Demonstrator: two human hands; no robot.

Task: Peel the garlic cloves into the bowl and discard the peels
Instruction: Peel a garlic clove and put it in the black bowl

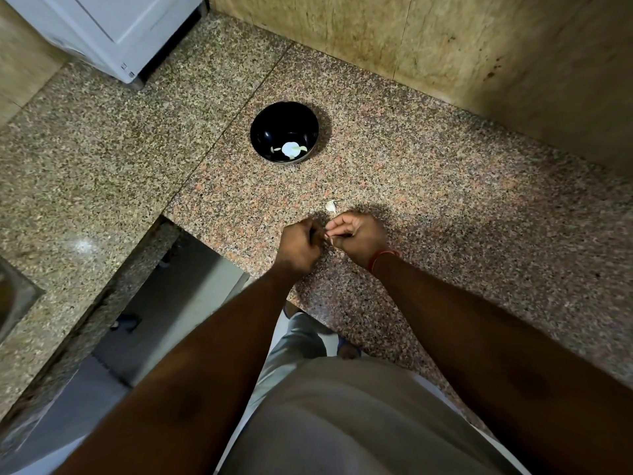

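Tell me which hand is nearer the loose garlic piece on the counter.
Right. The right hand sits just below the garlic piece, nearly touching; the left hand lies farther down-left.

Counter: speckled granite, polished, faint sheen. Bowl: black, glossy, smooth. Wall: mottled yellowish stone slabs, dull, stained. Appliance: white, smooth casing. Clove on counter: pale papery skin. Thread on right wrist: red, matt.

Bare forearms, no sleeves; red thread band at right wrist; beige shirt; grey trousers.
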